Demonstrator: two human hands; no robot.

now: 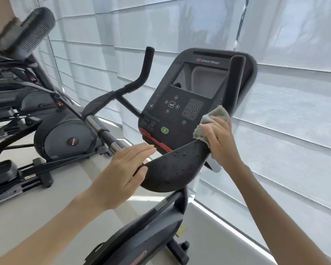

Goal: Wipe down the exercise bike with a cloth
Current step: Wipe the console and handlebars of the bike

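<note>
Head view: the left hand (130, 165), fingers straight, rests on the near edge of the exercise bike's (189, 111) droplet-speckled pad (172, 169), while the right hand (220, 138) grips the cloth (210, 121) against the right handlebar (236, 83). Most of the wiping appears still to do. Blinds (294, 131) crowd the right side, and open floor (46, 217) lies to the left.

the cloth (211, 121) bunched in my right hand (220, 138) is grey terry, nubbly and matt, ragged at the edges. the arm pad (172, 167) is matt black and looks like foam or rubber, with beads of water sitting on it. the upright grip (236, 83) has the same dull black skin. the console (180, 111) is matt black plastic; its screen (199, 81) is glossy and mirrors the room, and the green button (164, 130) shines. the tube (103, 131) on the next machine is bright polished metal, its round cover (65, 138) smooth grey plastic. the blinds (294, 92) are matt white woven fabric.
</note>
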